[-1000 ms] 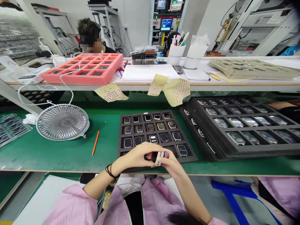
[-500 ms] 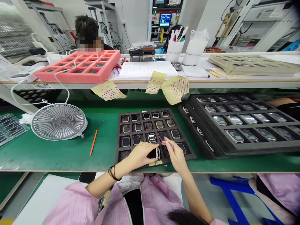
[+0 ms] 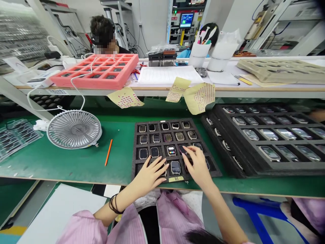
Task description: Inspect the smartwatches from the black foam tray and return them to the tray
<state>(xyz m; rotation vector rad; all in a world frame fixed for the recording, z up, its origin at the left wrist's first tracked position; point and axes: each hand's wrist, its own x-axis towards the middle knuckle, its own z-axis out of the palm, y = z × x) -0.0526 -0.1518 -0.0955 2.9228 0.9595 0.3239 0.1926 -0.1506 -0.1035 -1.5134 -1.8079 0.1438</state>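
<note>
A dark foam tray (image 3: 134, 159) lies in front of me, with a smartwatch (image 3: 171, 150) showing a lit screen and several dark-screened ones in its compartments. My left hand (image 3: 152, 172) rests fingers spread over the tray's front row, partly covering a watch there. Right of those fingers a silver-framed watch (image 3: 175, 167) sits in its compartment. My right hand (image 3: 199, 166) is over the tray's right side, thumb and index finger apart at a dark watch (image 3: 182, 149) in the third row. Whether they touch it is hard to see. A yellow label (image 3: 176, 179) marks the tray's front edge.
Stacked foam trays (image 3: 243, 162) of watches stand close on the right. A grey fan (image 3: 74, 129) and an orange pen (image 3: 108, 152) are at left. The shelf (image 3: 152, 91) above holds a pink foam tray (image 3: 111, 83), papers and cups. A person (image 3: 103, 32) sits opposite.
My left hand has released the watch it held at the front row and spread its fingers further left. A purple item in my right hand no longer shows. The view has shifted slightly left.
</note>
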